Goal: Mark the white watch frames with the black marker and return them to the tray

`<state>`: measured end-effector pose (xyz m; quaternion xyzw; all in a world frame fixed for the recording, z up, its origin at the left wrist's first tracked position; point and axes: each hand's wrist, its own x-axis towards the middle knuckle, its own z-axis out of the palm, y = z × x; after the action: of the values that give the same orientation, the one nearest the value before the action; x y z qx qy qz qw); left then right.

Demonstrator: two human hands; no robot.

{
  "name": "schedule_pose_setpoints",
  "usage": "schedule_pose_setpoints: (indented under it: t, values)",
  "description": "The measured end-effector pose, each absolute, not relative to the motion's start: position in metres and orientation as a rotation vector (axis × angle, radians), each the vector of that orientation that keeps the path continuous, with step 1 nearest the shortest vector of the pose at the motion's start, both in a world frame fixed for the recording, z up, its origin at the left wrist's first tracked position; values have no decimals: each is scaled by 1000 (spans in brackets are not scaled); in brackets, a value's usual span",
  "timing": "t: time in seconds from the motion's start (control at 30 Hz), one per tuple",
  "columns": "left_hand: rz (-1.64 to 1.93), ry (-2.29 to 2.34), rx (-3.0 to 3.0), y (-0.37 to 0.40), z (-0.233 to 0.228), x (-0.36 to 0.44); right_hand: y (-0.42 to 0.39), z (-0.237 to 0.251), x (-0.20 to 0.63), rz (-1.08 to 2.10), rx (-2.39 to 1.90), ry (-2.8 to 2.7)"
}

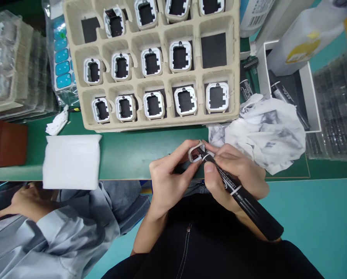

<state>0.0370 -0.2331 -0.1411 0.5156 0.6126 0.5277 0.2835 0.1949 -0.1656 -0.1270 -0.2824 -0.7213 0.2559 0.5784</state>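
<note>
My left hand (169, 176) grips a small pale square frame (194, 154), shaped like a watch case, between thumb and fingers. In my right hand (234, 174) is a black marker pen (240, 195), its tip at the inner edge of the frame. The fingers of the right hand also touch the frame's far side. Beyond my hands lies a beige moulded tray (158, 126) with rows of similar white-rimmed frames (154, 104) in its compartments. Part of the held frame is hidden by my fingers and the pen.
Right of my hands lies a crumpled stained white cloth (266, 131), near a white box (314, 97) holding a bottle (310, 38) and a marker. A folded white cloth (71, 162) and an orange bin (7, 143) are at left. Another person's hand (26, 201) is beside me.
</note>
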Motion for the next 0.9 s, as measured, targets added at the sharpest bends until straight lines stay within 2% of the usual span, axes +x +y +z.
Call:
schedule_pose_setpoints:
  t: [0.23,0.77,0.9]
  values:
    - [1450,1507,1252,-228,-139,36,-164,-130,193,580,-660,-1661]
    - [1433,1315,1009,-221,-127,26,-167,-124,218,993,-699,-1751]
    - [1436,1320,1042,-221,-127,26,-166,-125,224,983,-698,-1759]
